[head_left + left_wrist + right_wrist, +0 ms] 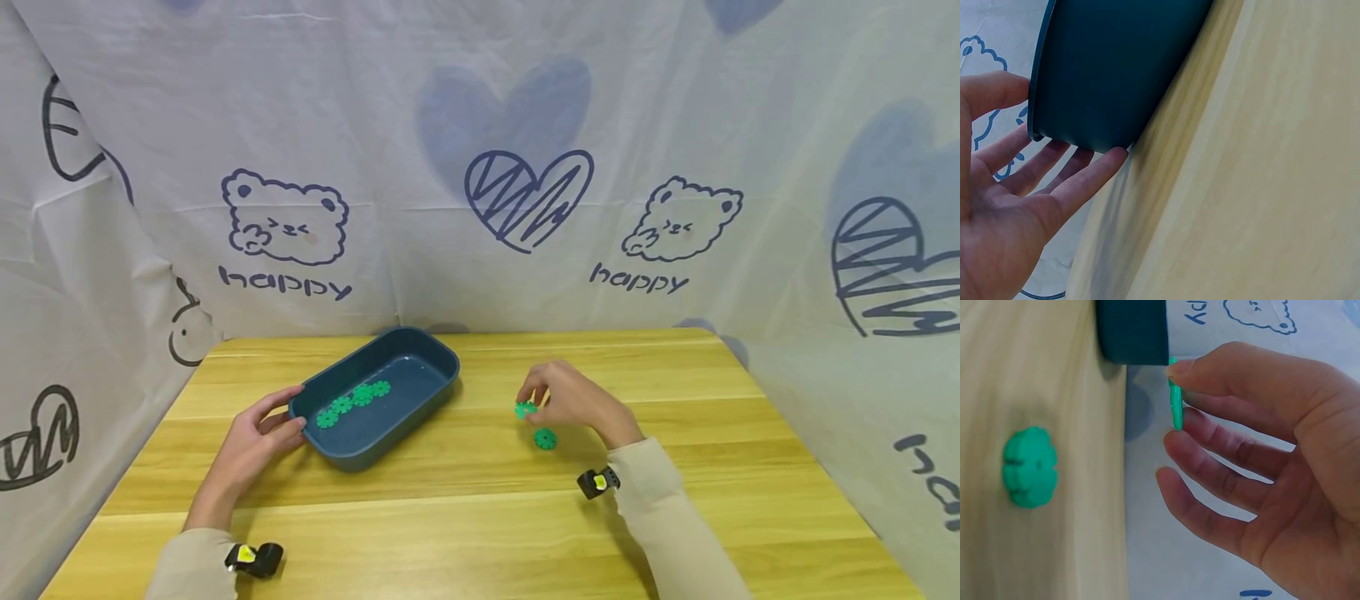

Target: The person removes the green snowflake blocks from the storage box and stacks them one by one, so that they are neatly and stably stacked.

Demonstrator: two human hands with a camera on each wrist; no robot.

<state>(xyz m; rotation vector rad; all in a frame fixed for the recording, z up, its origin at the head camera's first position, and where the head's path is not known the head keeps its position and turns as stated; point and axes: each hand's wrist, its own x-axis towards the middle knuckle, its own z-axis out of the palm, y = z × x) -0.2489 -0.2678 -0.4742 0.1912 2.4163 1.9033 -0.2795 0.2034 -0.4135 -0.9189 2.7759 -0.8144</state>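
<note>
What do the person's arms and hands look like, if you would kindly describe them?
The left hand and right hand are ungloved, and no rings show. The left sleeve and right sleeve are plain beige. A small black device with a yellow patch is worn at each wrist, left and right.

The left hand (251, 437) grips at left, thumb (997, 92) and fingers (1088, 183) apart. The right hand (568, 395) pinches, its other fingers (1194, 506) bent.
</note>
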